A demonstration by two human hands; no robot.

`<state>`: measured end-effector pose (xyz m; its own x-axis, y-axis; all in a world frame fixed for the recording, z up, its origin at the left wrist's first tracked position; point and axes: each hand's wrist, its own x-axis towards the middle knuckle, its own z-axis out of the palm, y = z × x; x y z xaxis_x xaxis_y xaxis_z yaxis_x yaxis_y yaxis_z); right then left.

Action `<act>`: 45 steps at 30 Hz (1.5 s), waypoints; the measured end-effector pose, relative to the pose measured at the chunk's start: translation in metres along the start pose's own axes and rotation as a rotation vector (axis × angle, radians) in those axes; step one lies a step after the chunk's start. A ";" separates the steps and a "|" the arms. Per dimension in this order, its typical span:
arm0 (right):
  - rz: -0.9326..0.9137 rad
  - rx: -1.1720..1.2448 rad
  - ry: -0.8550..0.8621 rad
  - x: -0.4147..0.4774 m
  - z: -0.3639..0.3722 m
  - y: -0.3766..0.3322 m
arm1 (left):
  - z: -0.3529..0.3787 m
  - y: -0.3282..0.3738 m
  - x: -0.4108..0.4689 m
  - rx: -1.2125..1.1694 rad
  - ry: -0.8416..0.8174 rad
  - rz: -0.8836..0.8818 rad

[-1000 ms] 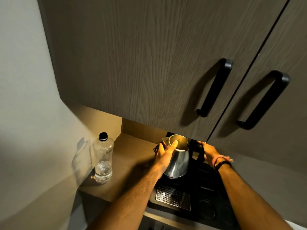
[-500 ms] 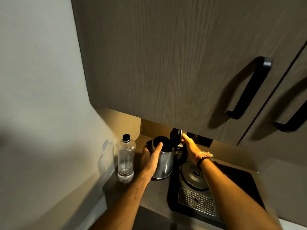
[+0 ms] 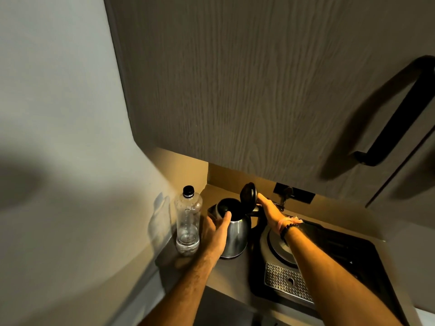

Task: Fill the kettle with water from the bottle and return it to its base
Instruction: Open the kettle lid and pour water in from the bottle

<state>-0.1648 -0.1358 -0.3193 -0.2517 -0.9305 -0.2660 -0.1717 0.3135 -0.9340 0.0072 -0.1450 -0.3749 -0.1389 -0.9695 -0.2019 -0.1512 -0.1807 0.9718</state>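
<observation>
A steel kettle (image 3: 235, 236) stands on the brown counter (image 3: 226, 271), off its base, with its black lid (image 3: 248, 195) flipped up. My left hand (image 3: 215, 234) is wrapped around the kettle's body near the spout. My right hand (image 3: 268, 209) grips the black handle behind the lid. The round kettle base (image 3: 276, 249) sits on a black tray (image 3: 348, 260) to the right, partly under my right forearm. A clear plastic bottle (image 3: 188, 222) with a black cap stands just left of the kettle, holding a little water at the bottom.
A perforated metal drip grate (image 3: 286, 282) lies in the tray's front. A dark wood wall cabinet (image 3: 259, 90) with a black handle (image 3: 395, 118) overhangs the counter closely. A grey wall (image 3: 58, 114) bounds the left. A dark wall socket (image 3: 294, 195) sits behind the kettle.
The kettle came off its base and moved left onto the counter beside the bottle. Its lid went from down to flipped up. Both hands stayed on it.
</observation>
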 end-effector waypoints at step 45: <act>0.186 -0.271 0.015 0.007 -0.007 0.019 | -0.055 -0.019 -0.027 0.612 0.298 0.794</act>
<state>-0.1768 -0.1352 -0.3371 -0.3164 -0.8501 -0.4210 -0.3679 0.5191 -0.7715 0.0677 -0.1244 -0.3812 -0.1810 -0.7896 0.5864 -0.6034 0.5600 0.5677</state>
